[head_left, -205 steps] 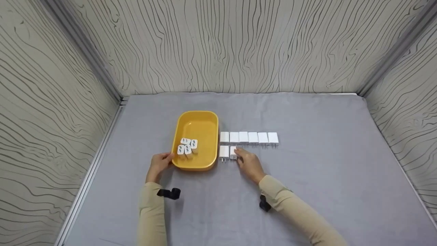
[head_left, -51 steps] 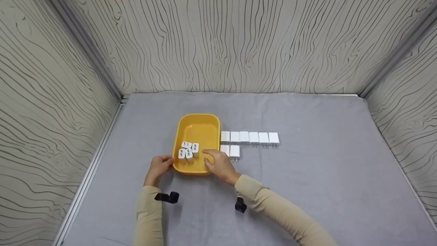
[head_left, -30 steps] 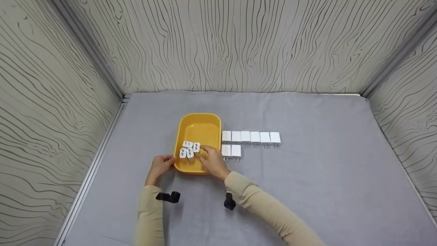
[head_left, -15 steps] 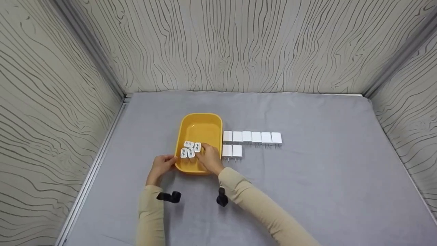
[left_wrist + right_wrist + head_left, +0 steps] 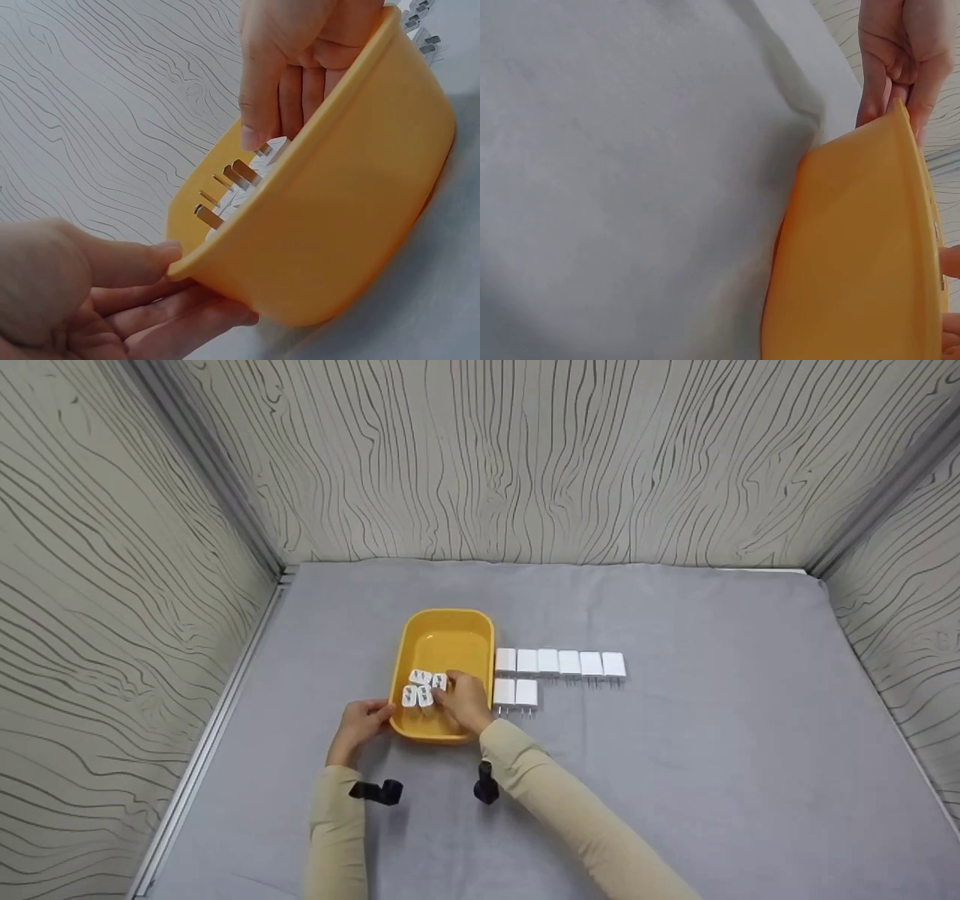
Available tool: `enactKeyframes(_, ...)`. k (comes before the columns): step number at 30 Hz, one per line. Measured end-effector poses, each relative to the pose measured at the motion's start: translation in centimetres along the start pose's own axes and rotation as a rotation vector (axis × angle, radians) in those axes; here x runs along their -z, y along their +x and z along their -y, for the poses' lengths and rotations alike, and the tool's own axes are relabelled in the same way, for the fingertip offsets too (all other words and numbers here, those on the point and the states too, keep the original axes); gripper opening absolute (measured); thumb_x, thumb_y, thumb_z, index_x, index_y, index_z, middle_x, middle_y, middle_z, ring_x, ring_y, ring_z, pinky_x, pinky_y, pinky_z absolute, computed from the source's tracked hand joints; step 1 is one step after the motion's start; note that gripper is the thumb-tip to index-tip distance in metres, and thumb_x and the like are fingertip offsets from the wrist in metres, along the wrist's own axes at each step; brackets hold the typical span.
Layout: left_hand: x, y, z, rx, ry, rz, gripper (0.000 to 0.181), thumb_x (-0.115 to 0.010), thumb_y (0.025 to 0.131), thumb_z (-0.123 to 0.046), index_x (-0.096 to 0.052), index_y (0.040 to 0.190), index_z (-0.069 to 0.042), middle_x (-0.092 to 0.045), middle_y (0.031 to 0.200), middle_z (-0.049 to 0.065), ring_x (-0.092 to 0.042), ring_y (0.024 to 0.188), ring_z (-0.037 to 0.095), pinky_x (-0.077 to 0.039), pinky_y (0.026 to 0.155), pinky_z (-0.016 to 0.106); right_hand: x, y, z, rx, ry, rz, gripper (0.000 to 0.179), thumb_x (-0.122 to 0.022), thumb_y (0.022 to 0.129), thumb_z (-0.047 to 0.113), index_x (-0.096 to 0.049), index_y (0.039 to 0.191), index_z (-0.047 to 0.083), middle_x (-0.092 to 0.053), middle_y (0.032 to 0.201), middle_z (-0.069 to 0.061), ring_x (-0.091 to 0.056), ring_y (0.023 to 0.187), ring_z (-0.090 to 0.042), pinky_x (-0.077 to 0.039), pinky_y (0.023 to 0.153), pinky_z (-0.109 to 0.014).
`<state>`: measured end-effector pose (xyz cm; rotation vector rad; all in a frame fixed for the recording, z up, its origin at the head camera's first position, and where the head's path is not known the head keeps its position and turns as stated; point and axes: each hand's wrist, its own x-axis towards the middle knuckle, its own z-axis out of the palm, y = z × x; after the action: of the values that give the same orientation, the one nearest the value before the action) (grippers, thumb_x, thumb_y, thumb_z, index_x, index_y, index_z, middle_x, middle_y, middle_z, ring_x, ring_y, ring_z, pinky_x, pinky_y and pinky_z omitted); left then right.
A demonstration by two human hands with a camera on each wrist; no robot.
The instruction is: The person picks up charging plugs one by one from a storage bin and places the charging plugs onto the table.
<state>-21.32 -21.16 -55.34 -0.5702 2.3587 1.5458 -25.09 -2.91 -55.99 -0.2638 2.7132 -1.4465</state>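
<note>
A yellow tray (image 5: 481, 724) stands left of the table's middle, several white plug chargers (image 5: 409, 695) upright inside with their prongs upward. My left hand (image 5: 361, 725) pinches the tray's near left corner, thumb over the rim and fingers beneath it, as the left wrist view shows. My right hand (image 5: 466, 701) reaches inside and grips the rightmost charger (image 5: 439, 682) there between thumb and fingers. In the left wrist view my right thumb lies against a charger (image 5: 279, 147), and the wall hides the lower parts. The right wrist view shows mostly the tray's outer wall (image 5: 855, 247).
Right of the tray, white chargers lie flat in two rows, prongs toward me: a longer back row (image 5: 559, 661) and a front pair (image 5: 516, 691). Grey cloth (image 5: 675, 780) covers the table. Wood-patterned panels (image 5: 525, 457) enclose the back and sides.
My right hand set a second charger in the front row, then moved left into the tray and closed on the rightmost charger there. My left hand stayed on the tray's corner.
</note>
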Motion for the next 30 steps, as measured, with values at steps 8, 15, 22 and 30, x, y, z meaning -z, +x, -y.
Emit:
enactKeyframes(8,0.1,-0.1,-0.1,0.017,0.000,0.010,0.033,-0.056,0.097,-0.014,-0.062,0.120,0.008,-0.065,0.121,0.026,-0.065,0.087,0.013,-0.057,0.086,0.032,-0.5,0.5,-0.5,-0.037,0.032,-0.006,0.029,-0.071,0.085,0.011,-0.068,0.107,-0.007,-0.072,0.101,-0.022,-0.066,0.094,-0.031,-0.055,0.085,-0.040)
enactKeyframes(15,0.1,0.0,-0.1,0.023,0.001,0.011,0.033,-0.055,0.098,-0.015,-0.062,0.121,0.008,-0.064,0.123,0.026,-0.066,0.092,0.015,-0.057,0.088,0.033,-0.8,0.8,-0.5,-0.047,0.005,-0.038,0.024,-0.072,0.084,0.012,-0.070,0.101,-0.004,-0.073,0.094,-0.018,-0.066,0.085,-0.027,-0.054,0.077,-0.035)
enactKeyframes(22,0.1,-0.1,-0.1,0.001,0.015,0.003,0.033,-0.056,0.097,-0.013,-0.062,0.121,0.008,-0.064,0.123,0.026,-0.067,0.089,0.015,-0.058,0.086,0.032,-0.2,0.6,0.1,-0.089,-0.023,-0.023,0.018,-0.069,0.085,0.010,-0.072,0.096,-0.004,-0.073,0.091,-0.018,-0.065,0.083,-0.025,-0.055,0.075,-0.034)
enactKeyframes(30,0.1,-0.1,-0.1,0.003,0.001,0.003,0.032,-0.055,0.097,-0.012,-0.062,0.121,0.008,-0.065,0.121,0.025,-0.065,0.082,0.010,-0.058,0.082,0.030,0.1,0.2,0.6,-0.132,-0.002,0.005,0.025,-0.066,0.083,0.005,-0.069,0.106,-0.004,-0.073,0.101,-0.020,-0.068,0.095,-0.031,-0.056,0.085,-0.038)
